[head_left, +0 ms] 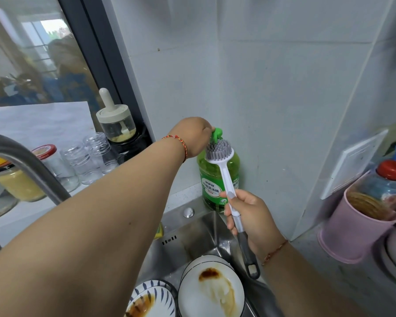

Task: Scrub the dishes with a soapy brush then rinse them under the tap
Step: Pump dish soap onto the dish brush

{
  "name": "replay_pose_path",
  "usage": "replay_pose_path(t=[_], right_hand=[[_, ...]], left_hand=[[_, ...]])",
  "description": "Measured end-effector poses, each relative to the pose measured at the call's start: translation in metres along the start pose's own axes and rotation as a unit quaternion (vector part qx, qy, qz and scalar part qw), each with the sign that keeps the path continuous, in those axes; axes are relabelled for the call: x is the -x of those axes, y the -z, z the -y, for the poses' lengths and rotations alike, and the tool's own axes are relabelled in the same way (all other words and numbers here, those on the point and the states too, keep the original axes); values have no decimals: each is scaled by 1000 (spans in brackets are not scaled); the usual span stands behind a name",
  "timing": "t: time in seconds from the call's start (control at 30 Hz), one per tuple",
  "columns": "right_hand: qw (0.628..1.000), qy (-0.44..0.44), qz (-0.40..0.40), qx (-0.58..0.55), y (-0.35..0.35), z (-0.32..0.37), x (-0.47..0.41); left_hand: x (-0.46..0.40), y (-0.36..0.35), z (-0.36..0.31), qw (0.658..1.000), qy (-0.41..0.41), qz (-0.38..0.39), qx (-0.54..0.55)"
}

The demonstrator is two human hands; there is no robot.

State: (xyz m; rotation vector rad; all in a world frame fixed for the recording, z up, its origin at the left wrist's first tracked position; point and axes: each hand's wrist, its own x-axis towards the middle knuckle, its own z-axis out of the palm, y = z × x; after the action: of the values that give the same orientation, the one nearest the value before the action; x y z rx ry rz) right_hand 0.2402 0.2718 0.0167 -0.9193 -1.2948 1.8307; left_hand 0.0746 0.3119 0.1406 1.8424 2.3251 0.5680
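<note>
Sink first, the biggest thing in play and the landmark for all else: its steel basin is kept as the catch-all, with two soiled dishes lying in it. A white plate smeared with brown sauce is seen near the basin's front, and a blue-striped dish is tucked just to its left, both waiting unscrubbed. At the sink's back corner, hard against the tiled wall, a green detergent bottle is stood where soap can be reached without leaving the basin. Its pump is covered by the left hand, fingers curled over the top, apparently for a press. Directly beneath the spout the brush is held bristles-up, so the soap is caught and not lost. Its handle is gripped firmly by the right hand, above the sink's back edge. Room is tight: wall behind, a pink cup holder right of the sink, jars left of it. Open space is found only downward, over the dishes.
</note>
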Motion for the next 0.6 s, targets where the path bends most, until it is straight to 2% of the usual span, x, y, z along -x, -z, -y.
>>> replay_pose_path(t=[0.2, 0.6], right_hand=[[1000, 6, 9, -3, 3, 3, 1], [1000, -2, 22, 5, 0, 2, 0]], left_hand=[[2, 6, -3, 998, 15, -25, 58], [9, 6, -8, 999, 37, -16, 24]])
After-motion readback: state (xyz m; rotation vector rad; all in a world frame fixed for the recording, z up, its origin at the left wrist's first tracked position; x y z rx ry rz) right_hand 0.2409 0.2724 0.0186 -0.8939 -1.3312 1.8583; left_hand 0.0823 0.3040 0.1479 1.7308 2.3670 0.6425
